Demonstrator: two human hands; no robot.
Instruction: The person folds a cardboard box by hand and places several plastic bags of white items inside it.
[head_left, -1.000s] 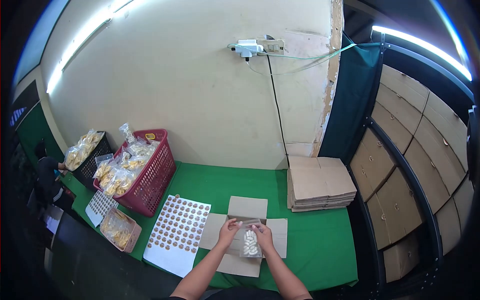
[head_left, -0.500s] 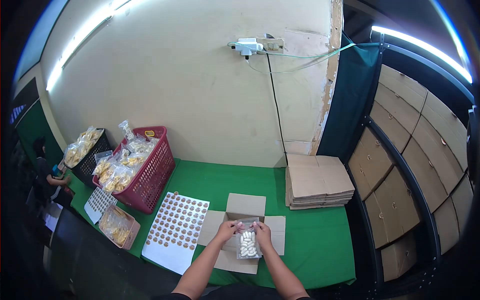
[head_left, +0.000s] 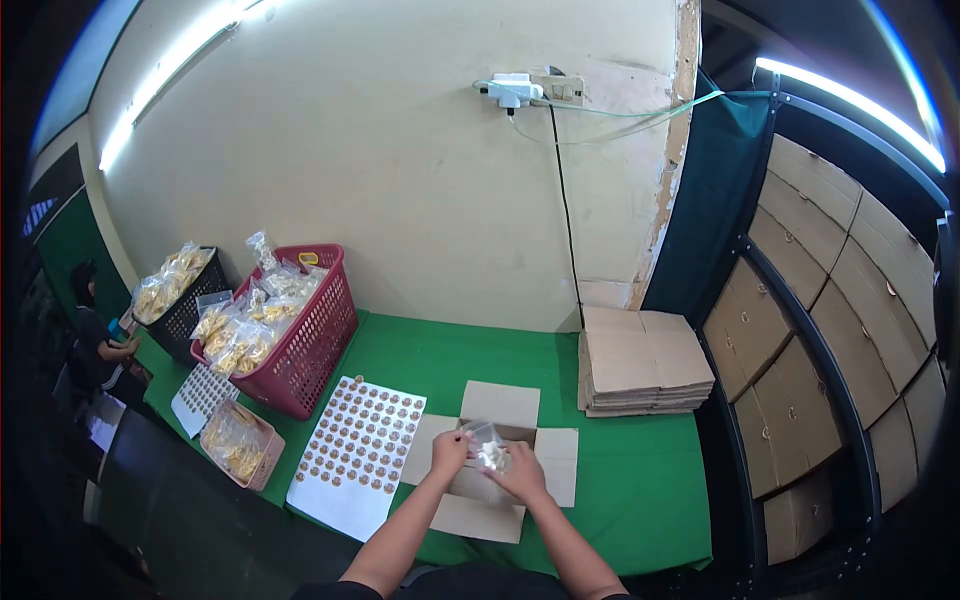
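Note:
A small clear plastic bag with white pieces (head_left: 487, 448) is tilted and a little blurred above an open cardboard box (head_left: 500, 394). My left hand (head_left: 451, 455) pinches the bag's upper left side. On its lower right, my right hand (head_left: 522, 474) grips the same bag. The box stands on the green cloth with its flaps spread out, and my hands and the bag hide part of its inside. Left of the box lies a white sheet with rows of round brown stickers (head_left: 365, 435).
Flattened cardboard boxes (head_left: 645, 362) are stacked at the back right. A red basket (head_left: 318, 345), a black basket (head_left: 180, 325) and a pink basket (head_left: 262, 462) hold bags. A smaller sticker sheet (head_left: 203, 398) lies left. Another person (head_left: 100, 335) stands far left. Shelved boxes (head_left: 790, 400) line the right.
The bag has gone from hanging upright between both hands to tilted and raised. My right hand has shifted from its top edge to its lower right. The view has moved slightly.

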